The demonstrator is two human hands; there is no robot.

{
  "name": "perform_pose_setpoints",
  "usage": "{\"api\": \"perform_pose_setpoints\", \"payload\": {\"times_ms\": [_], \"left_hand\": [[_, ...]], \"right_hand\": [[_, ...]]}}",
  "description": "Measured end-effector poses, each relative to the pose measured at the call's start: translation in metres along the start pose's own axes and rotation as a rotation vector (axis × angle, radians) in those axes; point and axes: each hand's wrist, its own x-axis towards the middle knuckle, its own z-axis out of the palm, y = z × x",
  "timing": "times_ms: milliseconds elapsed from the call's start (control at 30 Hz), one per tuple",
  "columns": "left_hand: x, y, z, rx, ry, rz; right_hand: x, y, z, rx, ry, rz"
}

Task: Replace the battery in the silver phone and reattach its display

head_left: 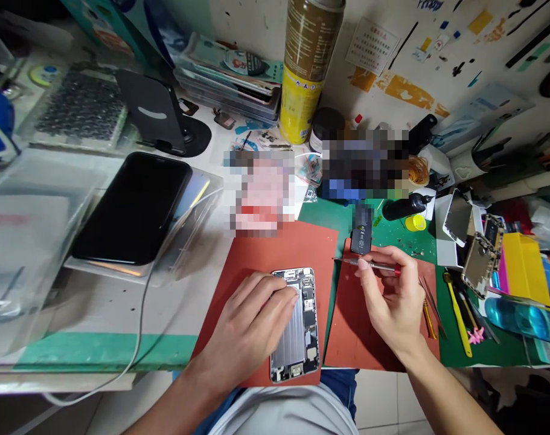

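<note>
While left hand (250,317) partly covers opened phone (298,338), right hand (395,299) pinches slim tool (380,265)

Opened phone lies on red mat (256,254) under left hand; cannot tell whether left grips it. Slim tool points leftward from right hand. Black battery (361,234) lies just beyond right hand.

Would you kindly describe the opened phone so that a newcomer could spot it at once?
On the workbench, find the left reddish-brown mat. The opened phone lies flat there, partly beneath the left hand. Unlike the black-screened phone farther left, it shows bare circuit parts.
</note>
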Motion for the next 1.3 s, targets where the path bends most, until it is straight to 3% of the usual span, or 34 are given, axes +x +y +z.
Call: {"api": "perform_pose_setpoints", "payload": {"times_ms": [67,233,433,567,767,933,1167,1300], "left_hand": [[0.001,0.0,0.0,-0.026,-0.004,-0.017],[0.002,0.001,0.0,-0.059,0.051,-0.041],[-0.001,-0.001,0.001,-0.074,0.084,-0.043],[-0.003,-0.001,0.001,-0.091,0.111,-0.069],[-0.003,0.0,-0.003,-0.295,0.155,-0.192],[-0.005,-0.003,-0.004,-0.396,0.124,-0.196],[-0.006,-0.006,-0.003,-0.475,0.139,-0.113],[-0.008,-0.006,-0.003,-0.425,0.114,-0.086]], "right_hand": [[0.002,0.001,0.002,0.008,-0.003,0.001],[0.012,0.002,0.007,0.151,0.124,0.118],[0.019,0.006,0.017,0.207,0.121,0.178],[0.016,-0.002,0.013,0.316,0.136,0.238],[-0.002,-0.022,0.002,0.566,-0.06,0.447],[-0.018,-0.031,0.01,0.712,-0.173,0.582],[-0.021,-0.038,0.014,0.793,-0.186,0.657],[-0.024,-0.04,0.008,0.732,-0.139,0.572]]}}
